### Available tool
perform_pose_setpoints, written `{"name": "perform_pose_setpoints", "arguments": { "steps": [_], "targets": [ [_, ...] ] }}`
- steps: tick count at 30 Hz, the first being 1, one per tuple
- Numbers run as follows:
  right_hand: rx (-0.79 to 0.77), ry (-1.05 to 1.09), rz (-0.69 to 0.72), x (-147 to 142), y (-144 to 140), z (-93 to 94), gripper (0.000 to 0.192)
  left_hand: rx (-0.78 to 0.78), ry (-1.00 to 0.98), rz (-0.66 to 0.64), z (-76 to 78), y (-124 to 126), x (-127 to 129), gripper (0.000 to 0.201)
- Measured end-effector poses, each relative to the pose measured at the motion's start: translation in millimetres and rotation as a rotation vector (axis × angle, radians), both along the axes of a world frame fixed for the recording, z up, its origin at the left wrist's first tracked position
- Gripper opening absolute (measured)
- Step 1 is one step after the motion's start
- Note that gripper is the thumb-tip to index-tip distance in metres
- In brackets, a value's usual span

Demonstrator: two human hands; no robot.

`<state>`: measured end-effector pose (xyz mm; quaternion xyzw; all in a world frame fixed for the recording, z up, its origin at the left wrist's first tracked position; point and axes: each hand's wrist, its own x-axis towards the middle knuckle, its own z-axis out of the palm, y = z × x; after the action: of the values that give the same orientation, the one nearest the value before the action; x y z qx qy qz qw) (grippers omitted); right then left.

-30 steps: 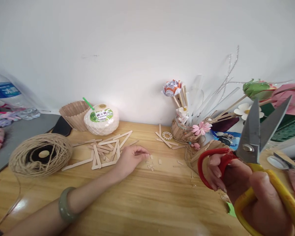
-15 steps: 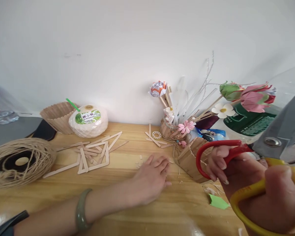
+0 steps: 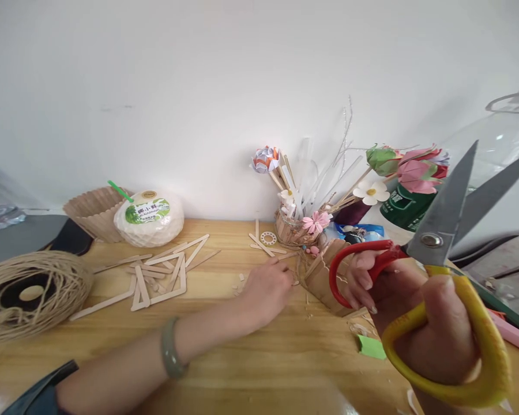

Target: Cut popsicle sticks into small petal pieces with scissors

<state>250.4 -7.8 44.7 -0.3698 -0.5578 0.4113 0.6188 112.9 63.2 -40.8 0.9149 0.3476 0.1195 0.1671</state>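
My right hand holds scissors up close to the camera, fingers through the red loop and thumb through the yellow one; the blades are spread apart. Low over the table, my left hand has its fingers curled down beside a thin wooden stick. Its fingertips are partly hidden, and what they hold, if anything, does not show. Just right of it lies a tilted container made of wooden craft sticks, partly behind the scissors. Small wood scraps lie by my left wrist.
Craft sticks and a ball of twine lie at left. Behind them stand a wrapped coconut and a pleated brown container. A flower-filled stick pot stands near the wall. A green paper piece lies near my right hand.
My left hand has moved slightly up and its fingers, stretched out before, are now curled. The scissors have shifted left in view, showing both spread blades. The whole view has shifted slightly.
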Motion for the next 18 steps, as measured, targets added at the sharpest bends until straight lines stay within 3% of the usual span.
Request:
{"name": "perform_pose_setpoints", "arguments": {
  "steps": [5, 9, 14, 18],
  "targets": [
    [0.006, 0.038, -0.02, 0, 0, -6.1, 0.041, -0.076, -0.033, 0.058, -2.7, 8, 15, 0.019],
    [-0.023, 0.063, 0.01, 0, -1, -8.3, 0.04, -0.16, -0.128, 0.087, -2.9, 8, 11, 0.017],
    [-0.027, 0.088, 0.023, 0, -2, -8.1, 0.04, -0.305, -0.375, 0.236, 14.4, 11, -14, 0.021],
    [-0.047, 0.088, 0.027, -3, -2, -12.0, 0.04, -0.484, -0.505, 0.279, 31.9, 13, -39, 0.023]
  ]
}}
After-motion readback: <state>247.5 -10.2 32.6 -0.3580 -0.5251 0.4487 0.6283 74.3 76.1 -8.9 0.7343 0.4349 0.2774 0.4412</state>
